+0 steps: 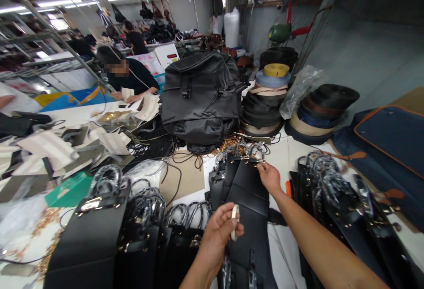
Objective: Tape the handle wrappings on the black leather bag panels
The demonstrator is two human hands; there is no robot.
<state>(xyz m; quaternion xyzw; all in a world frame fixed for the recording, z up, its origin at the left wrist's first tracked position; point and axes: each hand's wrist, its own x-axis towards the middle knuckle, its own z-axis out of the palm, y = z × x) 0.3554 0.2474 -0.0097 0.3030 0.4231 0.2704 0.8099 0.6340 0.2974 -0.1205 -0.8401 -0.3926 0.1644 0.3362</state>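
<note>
My left hand (221,231) is closed round a narrow roll of white tape (235,223), held above black leather panels. At the top corner of a black bag panel (248,183), my right hand (269,178) has its fingers pressed against the edge near the gold-coloured metal fittings. The panel has handles (255,150) wrapped in clear plastic at its far end and lies on similar panels. More wrapped handles show at the bottom, below my left hand. Just what my right fingertips pinch is partly hidden.
Stacks of black panels with wrapped handles stand left (89,236) and right (344,209). A large black backpack (202,99) sits behind, beside rolls of webbing (268,95). A navy bag (391,143) lies at right. A co-worker (132,77) handles pale pieces at back left.
</note>
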